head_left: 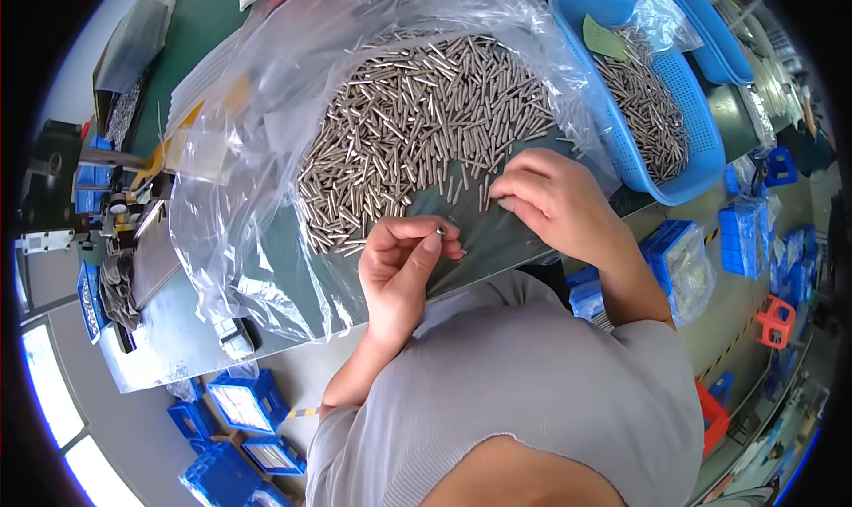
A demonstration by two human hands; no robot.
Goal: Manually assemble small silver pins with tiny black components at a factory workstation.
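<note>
Beside the silver metal-pin heap (426, 108), our left hand (399, 267) pinches a silver metal piece (441, 230) (right hand (561, 204): grip we cannot tell).

Factory workshop: heaped metal pins (417, 108), blue crates (217, 479)

Silvery pins (426, 117), loosely heaped, one pin (441, 230) seemingly pinched end-on

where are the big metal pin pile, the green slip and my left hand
Big metal pin pile (422, 108): head view, middle of the heap.
Green slip (603, 39): head view, its centre.
Left hand (397, 266): head view, its middle.
</note>
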